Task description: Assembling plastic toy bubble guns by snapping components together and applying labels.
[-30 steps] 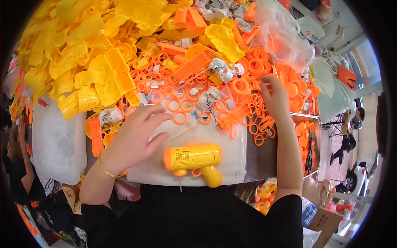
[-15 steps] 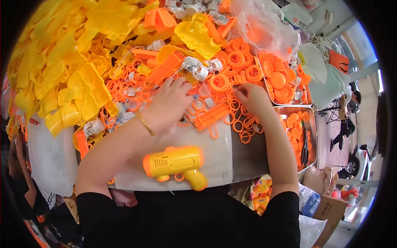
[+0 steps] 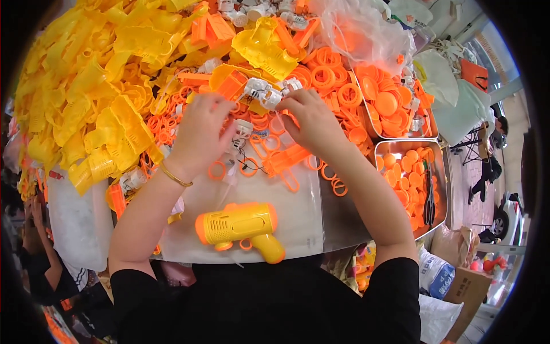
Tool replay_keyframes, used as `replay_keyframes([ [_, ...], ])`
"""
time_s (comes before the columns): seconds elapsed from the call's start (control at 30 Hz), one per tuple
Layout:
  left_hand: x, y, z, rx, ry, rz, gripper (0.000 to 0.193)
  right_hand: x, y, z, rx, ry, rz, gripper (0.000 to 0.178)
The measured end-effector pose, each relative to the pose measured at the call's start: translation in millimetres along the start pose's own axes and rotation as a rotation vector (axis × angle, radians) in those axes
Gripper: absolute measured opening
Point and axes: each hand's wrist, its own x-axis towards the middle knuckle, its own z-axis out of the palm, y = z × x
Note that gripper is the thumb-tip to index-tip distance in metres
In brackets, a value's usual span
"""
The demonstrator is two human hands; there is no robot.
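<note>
My left hand point(image 3: 200, 132) hovers over the front of the parts heap, fingers spread and bent. Its thumb is nearest a small white motor part point(image 3: 244, 127) with thin dark wires; nothing shows in its grasp. On the other side, my right hand point(image 3: 314, 123) reaches in with bent fingers, a gap between thumb and index. Those fingertips are close to a white mechanism point(image 3: 263, 93) with wires; whether they touch it I cannot tell. A yellow and orange toy bubble gun point(image 3: 239, 226) lies on its side on the table's plastic-covered front point(image 3: 303, 223).
Yellow shell halves point(image 3: 86, 103) pile high at left. Orange rings point(image 3: 323, 77) lie beyond my right hand. Two metal trays at right hold orange discs point(image 3: 387, 104), the nearer tray point(image 3: 446, 189) also black-handled scissors point(image 3: 428, 198). A clear plastic bag point(image 3: 366, 28) covers the back right.
Both hands have risen and shifted: the left slightly left and farther back, the right leftward toward the white mechanism. The small white motor part now shows between them. The bubble gun stays put.
</note>
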Motion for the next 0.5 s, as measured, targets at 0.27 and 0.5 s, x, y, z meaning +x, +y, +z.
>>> replay_keyframes([
  [0.27, 5, -22, 7, 0.088, -0.077, -0.23, 0.048, -14, -15, 23, -0.004, -0.151, -0.063, 0.009],
  [0.5, 8, -35, 19, -0.056, -0.033, -0.215, 0.046, -16, -8, 3, -0.241, -0.258, 0.135, 0.01],
])
